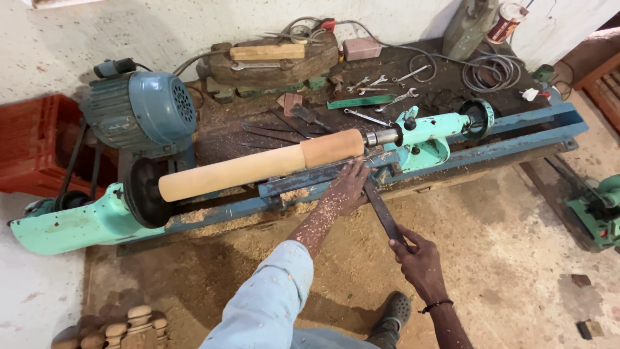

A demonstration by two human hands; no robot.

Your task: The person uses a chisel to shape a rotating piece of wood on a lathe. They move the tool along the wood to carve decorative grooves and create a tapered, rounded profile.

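A long pale wooden cylinder (258, 165) is mounted in a blue and turquoise wood lathe (426, 139). Its right end is darker and slightly thicker. My left hand (347, 189), dusted with sawdust, presses a long dark chisel (383, 213) down on the tool rest (310, 181), just below the cylinder's right end. My right hand (416, 257) grips the chisel's lower handle end, nearer to me. The chisel's tip lies by the wood, hidden behind my left hand.
A blue motor (145, 110) sits behind the headstock at left. Wrenches (381, 97), dark chisels (278, 129) and coiled wire (491, 71) lie on the bench behind. Sawdust covers the floor. A red crate (32, 142) stands at left, turned wooden pieces (123, 326) at bottom left.
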